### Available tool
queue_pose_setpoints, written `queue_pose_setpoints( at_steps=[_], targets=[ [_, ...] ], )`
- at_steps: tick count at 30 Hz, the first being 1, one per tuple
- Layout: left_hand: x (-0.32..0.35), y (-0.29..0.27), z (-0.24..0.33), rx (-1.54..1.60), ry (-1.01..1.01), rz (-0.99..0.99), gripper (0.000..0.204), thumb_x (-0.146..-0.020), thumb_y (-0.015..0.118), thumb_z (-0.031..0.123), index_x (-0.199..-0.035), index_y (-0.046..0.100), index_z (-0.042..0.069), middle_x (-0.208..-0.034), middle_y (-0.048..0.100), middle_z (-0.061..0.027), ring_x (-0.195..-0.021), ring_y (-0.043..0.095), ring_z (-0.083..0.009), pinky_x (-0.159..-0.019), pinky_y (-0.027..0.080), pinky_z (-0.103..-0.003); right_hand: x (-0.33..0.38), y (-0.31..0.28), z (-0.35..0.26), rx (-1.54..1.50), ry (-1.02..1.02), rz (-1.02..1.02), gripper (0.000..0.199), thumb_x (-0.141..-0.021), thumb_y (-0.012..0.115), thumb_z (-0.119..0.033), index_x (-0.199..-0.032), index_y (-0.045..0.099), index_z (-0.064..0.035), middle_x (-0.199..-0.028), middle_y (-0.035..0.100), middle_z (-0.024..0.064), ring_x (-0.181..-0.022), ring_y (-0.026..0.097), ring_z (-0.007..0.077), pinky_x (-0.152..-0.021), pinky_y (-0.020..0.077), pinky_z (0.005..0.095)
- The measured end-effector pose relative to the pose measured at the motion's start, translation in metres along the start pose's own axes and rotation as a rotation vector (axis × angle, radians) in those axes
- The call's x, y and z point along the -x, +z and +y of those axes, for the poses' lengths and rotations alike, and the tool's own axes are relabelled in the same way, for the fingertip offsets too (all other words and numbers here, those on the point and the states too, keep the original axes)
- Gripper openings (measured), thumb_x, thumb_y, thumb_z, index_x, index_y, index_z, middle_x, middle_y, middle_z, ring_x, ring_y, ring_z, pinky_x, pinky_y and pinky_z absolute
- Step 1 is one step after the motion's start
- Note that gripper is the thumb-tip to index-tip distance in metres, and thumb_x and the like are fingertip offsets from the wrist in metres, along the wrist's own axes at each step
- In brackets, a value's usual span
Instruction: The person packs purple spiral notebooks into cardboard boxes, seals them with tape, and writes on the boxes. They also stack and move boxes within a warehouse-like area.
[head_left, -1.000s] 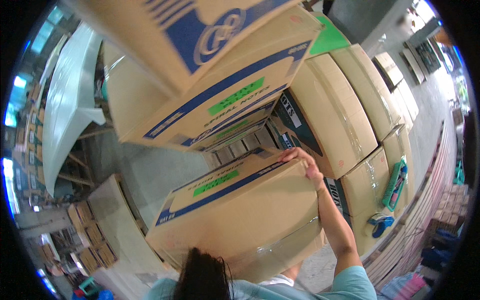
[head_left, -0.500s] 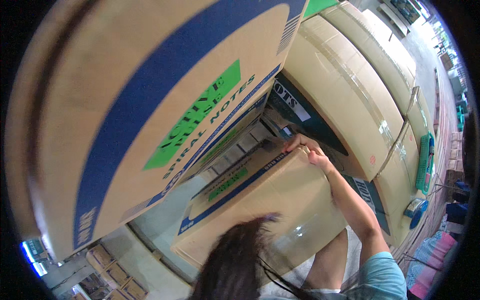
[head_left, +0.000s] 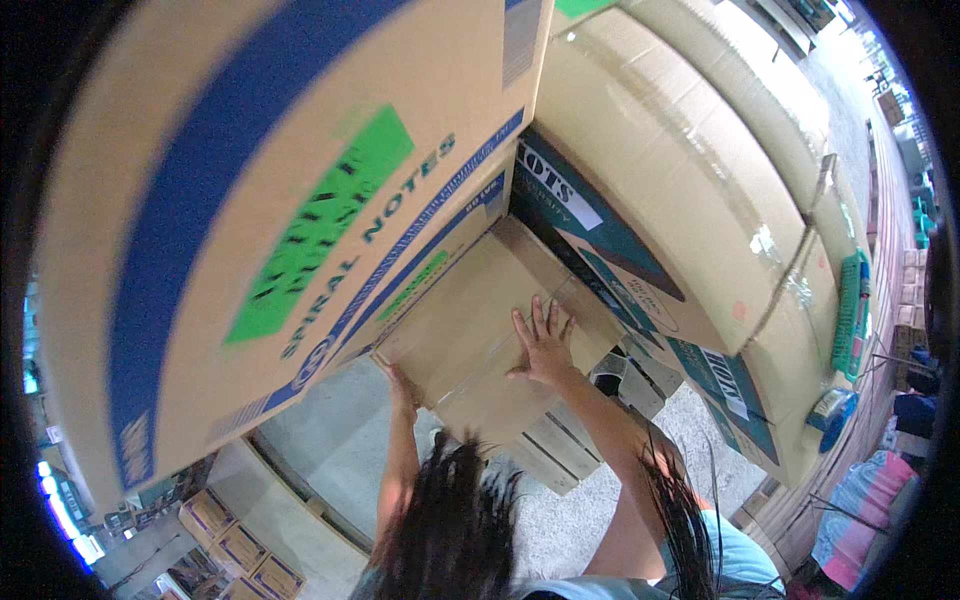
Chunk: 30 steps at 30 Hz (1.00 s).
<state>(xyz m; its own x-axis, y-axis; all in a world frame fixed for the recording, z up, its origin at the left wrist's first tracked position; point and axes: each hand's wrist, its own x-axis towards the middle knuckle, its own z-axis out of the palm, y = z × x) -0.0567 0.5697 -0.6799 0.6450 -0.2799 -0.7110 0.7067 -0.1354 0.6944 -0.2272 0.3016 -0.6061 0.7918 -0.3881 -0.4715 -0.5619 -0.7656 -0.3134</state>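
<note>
A brown cardboard box sits low in the corner between two stacks of cartons. Its taped top faces up. Against its near left edge rests my left hand, fingers stretched along the side. My right hand lies on the top with its fingers spread. Neither hand wraps round anything. Close on the left rises a large carton with a blue curved band and a green label. Beneath the box's near side, part of a wooden slatted pallet shows.
Big tan cartons with dark green sides are stacked along the right. A green plastic basket and a blue-rimmed tape roll lie beyond them. Smaller boxes stand on the floor at lower left. Dark hair hangs across the lower middle.
The box has moved away from me into the corner and now lies level. My right hand has gone from gripping its corner to lying on its top. My left hand has come into view.
</note>
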Motion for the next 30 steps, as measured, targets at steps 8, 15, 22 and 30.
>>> queue_pose_setpoints(
  at_steps=[8, 15, 22, 30],
  targets=[
    [0.097, 0.012, 0.095, -1.127, 0.152, 0.074, 0.098, -0.078, 0.065, 0.050, -0.147, 0.012, 0.005, -0.147, 0.007, -0.0334, -0.138, 0.014, -0.0426, -0.112, 0.020, -0.045, 0.058, -0.092, -0.022, -0.557, 0.016, -0.096, 0.074, -0.079, 0.066, -0.047, -0.140, 0.037, -0.0163, -0.133, 0.044, 0.0182, -0.119, 0.048, 0.0283, -0.096, 0.0413, 0.0416],
    [0.276, 0.001, 0.226, -0.818, 0.906, 0.152, 0.100, -0.074, 0.071, 0.047, -0.144, 0.016, 0.001, -0.147, 0.017, -0.0284, -0.135, 0.025, -0.0406, -0.110, 0.025, -0.044, 0.352, -0.404, -0.181, -1.295, -0.909, 0.238, 0.048, -0.083, 0.057, -0.037, -0.114, 0.060, -0.0004, -0.073, 0.052, 0.0023, -0.065, 0.049, 0.0120, -0.057, 0.0385, 0.0267],
    [0.308, 0.011, 0.353, -0.446, 1.107, 0.276, 0.113, -0.069, 0.072, 0.056, -0.143, 0.012, -0.005, -0.146, 0.015, -0.0308, -0.137, 0.016, -0.0410, -0.111, 0.022, -0.047, 0.577, -0.494, -0.191, -1.031, -1.318, 0.708, 0.049, -0.086, 0.055, -0.038, -0.123, 0.051, -0.0064, -0.097, 0.047, 0.0058, -0.088, 0.044, 0.0190, -0.072, 0.0384, 0.0357],
    [0.327, 0.034, 0.406, -0.571, 1.304, 0.250, 0.117, -0.056, 0.082, 0.051, -0.147, 0.019, 0.013, -0.147, 0.014, -0.0309, -0.138, 0.007, -0.0470, -0.108, 0.022, -0.055, 0.336, -0.533, -0.156, -1.417, -0.682, 0.882, 0.053, -0.088, 0.053, -0.039, -0.133, 0.042, -0.0132, -0.124, 0.042, 0.0098, -0.115, 0.039, 0.0269, -0.090, 0.0383, 0.0460]
  ],
)
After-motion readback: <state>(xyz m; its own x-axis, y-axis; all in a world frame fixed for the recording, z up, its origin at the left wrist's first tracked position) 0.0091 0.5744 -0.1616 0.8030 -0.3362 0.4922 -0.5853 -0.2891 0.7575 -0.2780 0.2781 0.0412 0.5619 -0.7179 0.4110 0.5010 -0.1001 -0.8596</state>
